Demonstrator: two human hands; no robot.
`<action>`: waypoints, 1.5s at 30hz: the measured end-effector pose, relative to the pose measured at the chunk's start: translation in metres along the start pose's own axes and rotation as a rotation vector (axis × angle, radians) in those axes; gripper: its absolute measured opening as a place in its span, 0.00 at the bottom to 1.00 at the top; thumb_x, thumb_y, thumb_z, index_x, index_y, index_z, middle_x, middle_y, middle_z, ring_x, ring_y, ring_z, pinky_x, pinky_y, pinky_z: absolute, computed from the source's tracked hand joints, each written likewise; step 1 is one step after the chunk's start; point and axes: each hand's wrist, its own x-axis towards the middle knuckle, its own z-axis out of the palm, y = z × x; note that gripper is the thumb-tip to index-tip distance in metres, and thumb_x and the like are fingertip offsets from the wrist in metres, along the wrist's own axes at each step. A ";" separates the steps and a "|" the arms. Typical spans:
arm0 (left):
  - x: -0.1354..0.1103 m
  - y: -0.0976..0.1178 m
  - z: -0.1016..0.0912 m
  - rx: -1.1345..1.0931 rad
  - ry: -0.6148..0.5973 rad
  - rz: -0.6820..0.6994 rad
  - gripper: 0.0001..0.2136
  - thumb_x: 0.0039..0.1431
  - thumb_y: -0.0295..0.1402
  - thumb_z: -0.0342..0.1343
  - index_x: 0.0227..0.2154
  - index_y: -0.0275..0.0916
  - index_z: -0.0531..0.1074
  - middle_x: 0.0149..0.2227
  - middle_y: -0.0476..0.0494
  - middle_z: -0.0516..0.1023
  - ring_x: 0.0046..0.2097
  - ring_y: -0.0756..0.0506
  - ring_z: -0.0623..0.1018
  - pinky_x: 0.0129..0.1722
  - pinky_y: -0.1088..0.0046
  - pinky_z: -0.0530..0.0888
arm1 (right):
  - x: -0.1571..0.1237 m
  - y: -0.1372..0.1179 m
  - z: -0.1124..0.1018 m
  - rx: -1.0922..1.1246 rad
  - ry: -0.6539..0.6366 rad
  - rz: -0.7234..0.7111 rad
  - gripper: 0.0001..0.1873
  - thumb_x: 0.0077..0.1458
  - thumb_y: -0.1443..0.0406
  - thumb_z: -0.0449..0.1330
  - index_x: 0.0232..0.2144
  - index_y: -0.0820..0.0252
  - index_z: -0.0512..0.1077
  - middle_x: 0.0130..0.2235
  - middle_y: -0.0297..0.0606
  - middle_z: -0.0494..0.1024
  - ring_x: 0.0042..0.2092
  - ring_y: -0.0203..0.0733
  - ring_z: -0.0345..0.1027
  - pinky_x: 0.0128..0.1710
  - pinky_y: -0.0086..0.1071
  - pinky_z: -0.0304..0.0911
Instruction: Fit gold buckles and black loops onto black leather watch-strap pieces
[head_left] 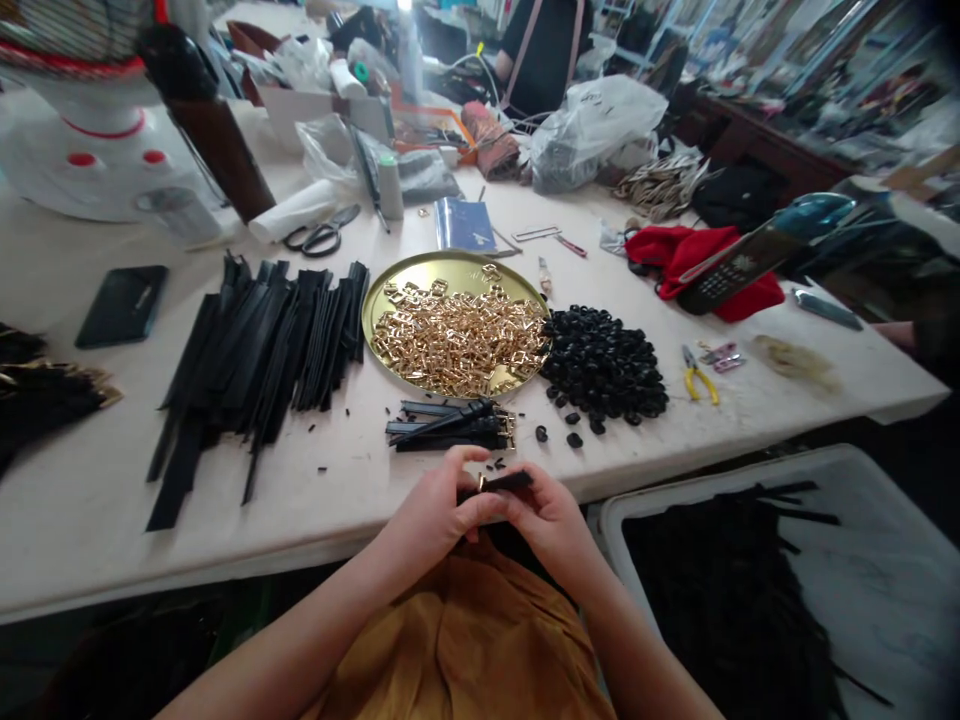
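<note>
Together pinching a short black strap between left grip and right grip (both closed on it), at the counter edge

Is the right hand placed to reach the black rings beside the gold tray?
Likely yes: the black rings lie just ahead, nothing between, though the right hand holds a black strap.

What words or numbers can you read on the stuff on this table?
Nothing here reads clearly.
Calculator: the key marks are too blurred to read.
Black case: a small mark, too faint to read.
White bag: dark scribbles, too small to read.
Blue booklet: no writing shows.
Black strap, held by the left hand and right hand: no writing.
</note>
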 end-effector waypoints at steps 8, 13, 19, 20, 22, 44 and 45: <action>0.007 0.004 0.000 0.249 0.003 0.064 0.12 0.57 0.38 0.44 0.31 0.37 0.70 0.22 0.51 0.69 0.27 0.50 0.69 0.27 0.77 0.62 | 0.022 0.026 -0.094 -0.711 0.494 -0.024 0.13 0.53 0.56 0.53 0.33 0.59 0.70 0.33 0.40 0.72 0.35 0.44 0.65 0.38 0.39 0.59; 0.008 0.002 0.009 0.173 0.005 0.067 0.13 0.57 0.37 0.45 0.40 0.39 0.70 0.22 0.54 0.68 0.25 0.52 0.67 0.26 0.78 0.62 | 0.043 0.043 -0.107 -0.930 0.376 0.003 0.10 0.51 0.60 0.52 0.28 0.59 0.68 0.31 0.40 0.70 0.35 0.45 0.64 0.36 0.38 0.58; 0.004 0.007 0.015 0.166 0.022 0.120 0.12 0.57 0.37 0.46 0.34 0.37 0.71 0.21 0.54 0.66 0.24 0.53 0.66 0.24 0.79 0.61 | 0.031 0.034 -0.084 -0.575 0.415 0.059 0.11 0.47 0.60 0.58 0.32 0.59 0.69 0.32 0.38 0.73 0.34 0.43 0.66 0.37 0.38 0.60; 0.003 0.008 0.016 0.172 0.033 0.132 0.12 0.57 0.38 0.45 0.33 0.37 0.70 0.21 0.54 0.66 0.24 0.53 0.66 0.24 0.79 0.60 | 0.027 0.029 -0.078 -0.414 0.399 0.071 0.13 0.46 0.59 0.59 0.34 0.59 0.69 0.32 0.38 0.73 0.34 0.42 0.66 0.38 0.38 0.60; 0.002 0.010 0.019 0.181 0.072 0.164 0.12 0.58 0.38 0.45 0.33 0.37 0.70 0.20 0.54 0.66 0.23 0.53 0.66 0.23 0.79 0.60 | 0.019 0.019 -0.064 -0.065 0.316 0.109 0.15 0.44 0.57 0.62 0.34 0.58 0.69 0.31 0.35 0.73 0.33 0.39 0.67 0.38 0.35 0.61; -0.018 0.001 0.007 0.460 0.152 0.211 0.14 0.58 0.37 0.42 0.32 0.38 0.73 0.26 0.48 0.74 0.28 0.49 0.70 0.26 0.77 0.61 | -0.001 0.006 -0.004 0.106 0.311 -0.007 0.11 0.45 0.57 0.62 0.29 0.58 0.71 0.25 0.33 0.74 0.29 0.38 0.68 0.34 0.35 0.64; -0.017 0.001 0.006 0.470 0.132 0.207 0.14 0.58 0.36 0.42 0.31 0.38 0.73 0.26 0.48 0.74 0.28 0.49 0.70 0.26 0.77 0.61 | -0.002 0.006 -0.004 0.047 0.343 -0.030 0.11 0.44 0.57 0.63 0.28 0.58 0.71 0.26 0.33 0.74 0.29 0.38 0.68 0.34 0.35 0.64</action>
